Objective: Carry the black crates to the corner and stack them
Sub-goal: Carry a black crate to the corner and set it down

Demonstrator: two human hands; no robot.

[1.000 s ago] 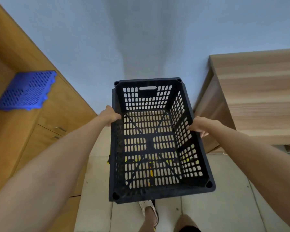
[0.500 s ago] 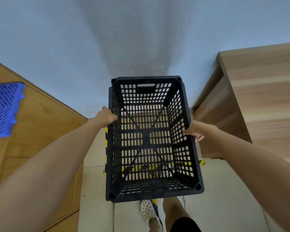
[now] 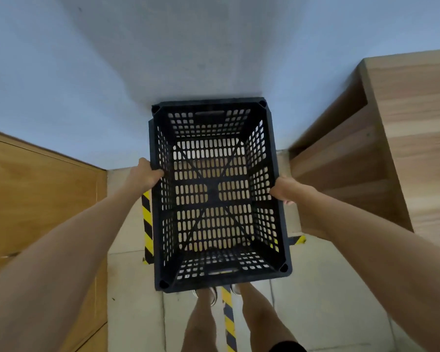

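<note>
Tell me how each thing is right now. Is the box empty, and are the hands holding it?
Black slotted plastic crate: empty, upright, held above the floor.
Left hand: gripping the crate's left rim.
Right hand: gripping the crate's right rim.
Yellow-and-black striped floor tape: flat on the tiles, partly hidden by the crate.
Wooden cabinet door: shut.

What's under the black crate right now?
Through the slots of the black crate show beige floor tiles and yellow-black hazard tape. Whether another crate sits below cannot be told.
</note>
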